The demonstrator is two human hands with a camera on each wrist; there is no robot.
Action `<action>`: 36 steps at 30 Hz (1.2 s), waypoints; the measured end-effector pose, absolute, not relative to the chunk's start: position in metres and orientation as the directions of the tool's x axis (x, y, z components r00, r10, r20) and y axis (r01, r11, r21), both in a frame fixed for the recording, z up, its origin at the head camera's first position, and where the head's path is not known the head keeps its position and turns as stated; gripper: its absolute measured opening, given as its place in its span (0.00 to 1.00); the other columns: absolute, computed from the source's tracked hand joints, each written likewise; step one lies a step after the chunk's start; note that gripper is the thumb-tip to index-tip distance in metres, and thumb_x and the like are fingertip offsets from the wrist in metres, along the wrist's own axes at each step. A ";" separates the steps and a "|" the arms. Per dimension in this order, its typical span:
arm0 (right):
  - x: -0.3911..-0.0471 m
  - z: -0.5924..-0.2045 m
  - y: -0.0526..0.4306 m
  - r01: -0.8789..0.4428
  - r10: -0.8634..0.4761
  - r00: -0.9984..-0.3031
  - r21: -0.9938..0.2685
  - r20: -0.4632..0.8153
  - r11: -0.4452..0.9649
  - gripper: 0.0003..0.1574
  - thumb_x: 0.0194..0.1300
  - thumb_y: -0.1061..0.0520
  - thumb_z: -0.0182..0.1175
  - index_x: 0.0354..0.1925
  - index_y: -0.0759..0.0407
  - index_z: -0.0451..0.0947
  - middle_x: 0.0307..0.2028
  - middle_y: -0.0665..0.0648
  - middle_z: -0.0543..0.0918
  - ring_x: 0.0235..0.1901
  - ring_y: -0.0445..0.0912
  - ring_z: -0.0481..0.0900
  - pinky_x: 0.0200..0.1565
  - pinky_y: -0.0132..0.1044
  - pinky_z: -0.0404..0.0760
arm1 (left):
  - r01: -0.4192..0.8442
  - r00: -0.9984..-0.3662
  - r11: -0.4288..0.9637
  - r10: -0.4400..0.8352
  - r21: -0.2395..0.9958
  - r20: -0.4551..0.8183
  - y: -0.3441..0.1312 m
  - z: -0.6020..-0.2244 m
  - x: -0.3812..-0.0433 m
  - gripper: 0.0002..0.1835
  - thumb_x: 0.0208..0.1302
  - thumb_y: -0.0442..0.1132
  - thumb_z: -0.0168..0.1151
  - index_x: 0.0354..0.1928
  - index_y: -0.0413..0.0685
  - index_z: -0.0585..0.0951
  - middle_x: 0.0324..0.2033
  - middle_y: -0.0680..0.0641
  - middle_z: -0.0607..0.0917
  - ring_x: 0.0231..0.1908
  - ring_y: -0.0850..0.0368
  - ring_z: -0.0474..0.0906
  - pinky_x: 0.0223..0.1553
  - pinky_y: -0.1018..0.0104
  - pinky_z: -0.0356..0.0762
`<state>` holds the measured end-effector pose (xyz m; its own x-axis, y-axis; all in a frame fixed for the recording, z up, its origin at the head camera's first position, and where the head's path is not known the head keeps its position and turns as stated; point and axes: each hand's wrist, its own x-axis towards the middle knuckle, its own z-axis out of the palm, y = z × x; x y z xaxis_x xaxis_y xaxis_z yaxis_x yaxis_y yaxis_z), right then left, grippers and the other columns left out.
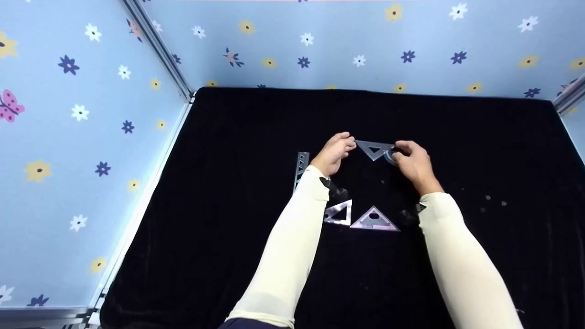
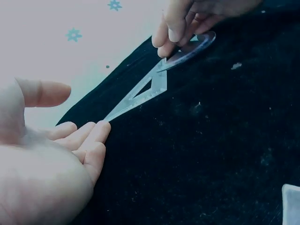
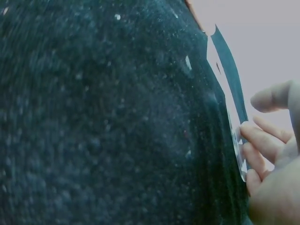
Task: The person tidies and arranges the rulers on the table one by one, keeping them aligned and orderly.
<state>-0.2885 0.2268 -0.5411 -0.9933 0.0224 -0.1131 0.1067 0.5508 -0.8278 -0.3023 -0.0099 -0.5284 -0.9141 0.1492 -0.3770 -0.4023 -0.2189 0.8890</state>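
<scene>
A clear set square (image 1: 365, 146) with a triangular cutout lies on the black cloth, its long edge at the back. My left hand (image 1: 332, 154) touches its left tip with extended fingers, and in the left wrist view the thumb stands well apart. At the set square's right corner is a clear curved protractor (image 2: 204, 45), partly hidden under my right hand (image 1: 415, 165). The right fingertips rest on the protractor, while the right wrist view shows that thumb raised away from the fingers.
Beside my left wrist lies a clear ruler (image 1: 303, 156) with triangular cutouts, partly covered by the sleeve. Nearer me are two more set squares, one (image 1: 348, 215) partly behind the left forearm and another (image 1: 374, 222) to its right. A flowered wall (image 1: 333, 50) bounds the black cloth (image 1: 256, 132).
</scene>
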 end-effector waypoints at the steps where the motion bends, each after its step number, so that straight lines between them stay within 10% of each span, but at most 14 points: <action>1: -0.285 -0.536 0.225 0.115 0.024 -0.992 -0.837 -0.121 0.534 0.34 0.76 0.58 0.60 0.76 0.69 0.77 0.76 0.73 0.80 0.78 0.63 0.76 0.82 0.52 0.71 | -0.403 -0.914 -0.239 0.148 0.883 -0.377 -0.010 -0.529 -0.302 0.35 0.78 0.28 0.55 0.85 0.33 0.62 0.85 0.35 0.71 0.83 0.40 0.72 0.56 0.71 0.71; 8: -0.281 -0.530 0.215 0.144 0.133 -0.987 -0.861 -0.089 0.488 0.30 0.71 0.60 0.61 0.68 0.67 0.84 0.68 0.69 0.88 0.66 0.53 0.86 0.67 0.35 0.78 | -0.391 -0.920 -0.339 0.147 0.855 -0.363 -0.010 -0.530 -0.299 0.36 0.81 0.30 0.56 0.86 0.34 0.61 0.86 0.34 0.68 0.85 0.39 0.68 0.81 0.55 0.68; 17: -0.283 -0.530 0.203 0.131 0.263 -0.965 -0.909 -0.024 0.396 0.20 0.74 0.63 0.65 0.60 0.68 0.88 0.58 0.69 0.92 0.36 0.24 0.79 0.48 0.18 0.80 | -0.331 -0.943 -0.371 0.097 0.867 -0.319 -0.009 -0.528 -0.293 0.33 0.81 0.30 0.56 0.84 0.34 0.67 0.82 0.33 0.73 0.83 0.39 0.73 0.64 0.66 0.73; 26: -0.284 -0.530 0.202 0.193 0.349 -0.934 -0.934 -0.081 0.300 0.07 0.69 0.65 0.72 0.45 0.60 0.89 0.28 0.31 0.83 0.32 0.28 0.80 0.41 0.20 0.81 | -0.306 -0.951 -0.370 0.075 0.877 -0.299 -0.009 -0.528 -0.289 0.29 0.83 0.34 0.55 0.81 0.34 0.71 0.81 0.34 0.76 0.81 0.40 0.76 0.68 0.63 0.72; 36: -0.282 -0.531 0.198 0.178 0.337 -0.939 -0.941 -0.074 0.287 0.09 0.68 0.68 0.68 0.46 0.63 0.88 0.25 0.32 0.79 0.31 0.30 0.79 0.41 0.22 0.80 | -0.258 -0.964 -0.276 0.017 0.926 -0.264 -0.005 -0.527 -0.288 0.33 0.76 0.29 0.59 0.81 0.29 0.70 0.79 0.33 0.78 0.77 0.37 0.79 0.76 0.54 0.72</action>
<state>-0.2821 0.1980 -0.5311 -0.9385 0.3371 -0.0743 0.1775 0.2868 -0.9414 -0.2877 -0.0054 -0.5275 -0.9643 0.0170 -0.2641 -0.2584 -0.2763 0.9257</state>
